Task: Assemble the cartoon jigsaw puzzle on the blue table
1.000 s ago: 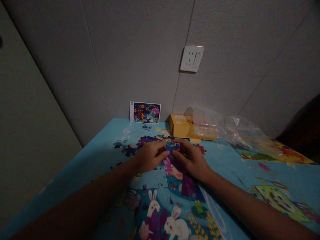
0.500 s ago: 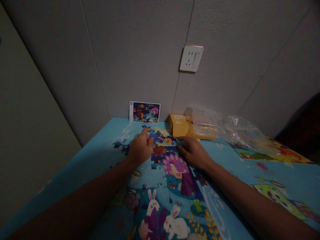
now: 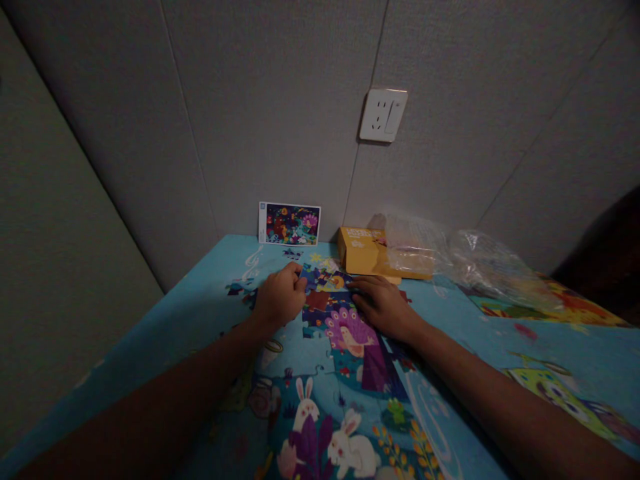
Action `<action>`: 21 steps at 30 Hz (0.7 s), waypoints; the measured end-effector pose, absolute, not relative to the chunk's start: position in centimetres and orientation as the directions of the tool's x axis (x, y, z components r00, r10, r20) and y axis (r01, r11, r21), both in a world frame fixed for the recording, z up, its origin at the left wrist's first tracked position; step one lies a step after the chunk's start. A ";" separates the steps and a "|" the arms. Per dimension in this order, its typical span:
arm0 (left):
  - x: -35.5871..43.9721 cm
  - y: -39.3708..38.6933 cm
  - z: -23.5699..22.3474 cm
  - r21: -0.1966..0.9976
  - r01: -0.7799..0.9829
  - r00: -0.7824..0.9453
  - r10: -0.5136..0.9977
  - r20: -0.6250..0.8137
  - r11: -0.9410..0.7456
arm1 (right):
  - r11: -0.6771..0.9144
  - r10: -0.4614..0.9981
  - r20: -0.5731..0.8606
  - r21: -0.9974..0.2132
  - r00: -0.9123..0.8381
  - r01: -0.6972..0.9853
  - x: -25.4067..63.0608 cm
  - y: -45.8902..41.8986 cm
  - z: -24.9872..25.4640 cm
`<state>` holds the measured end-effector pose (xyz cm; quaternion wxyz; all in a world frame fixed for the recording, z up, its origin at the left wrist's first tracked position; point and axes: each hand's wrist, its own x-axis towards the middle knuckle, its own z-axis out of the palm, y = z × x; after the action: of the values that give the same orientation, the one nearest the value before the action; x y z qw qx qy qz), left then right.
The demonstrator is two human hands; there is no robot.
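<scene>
A part-built jigsaw puzzle (image 3: 345, 333) with a purple peacock and white rabbits lies on a blue cartoon-print table cover (image 3: 200, 313). My left hand (image 3: 279, 298) rests at the puzzle's upper left edge, fingers curled, fingertips touching a small blue piece (image 3: 305, 275). My right hand (image 3: 383, 303) lies flat, palm down, on the puzzle's upper right part with fingers together. Loose dark pieces (image 3: 240, 290) lie just left of my left hand.
A picture card (image 3: 289, 225) leans on the grey wall at the back. A yellow box (image 3: 370, 253) and crumpled clear plastic bags (image 3: 475, 263) sit back right. A white socket and switch (image 3: 383, 115) is on the wall. The room is dim.
Both hands moved apart from the middle and away toward the puzzle's far edge, uncovering the peacock. In the last half second the right hand slid slightly left and flattened.
</scene>
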<state>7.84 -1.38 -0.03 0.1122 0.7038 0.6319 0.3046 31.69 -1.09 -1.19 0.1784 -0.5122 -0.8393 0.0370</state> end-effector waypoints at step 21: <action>7.8 -1.9 1.2 0.429 0.895 0.012 0.968 0.250 -0.122 | 0.392 0.899 0.294 -0.213 -0.324 0.895 31.8 -2.0 0.5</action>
<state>7.78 -1.93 1.16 0.0741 0.7075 0.6584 0.2458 31.80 -1.99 0.46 0.1846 -0.5515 -0.8135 0.0056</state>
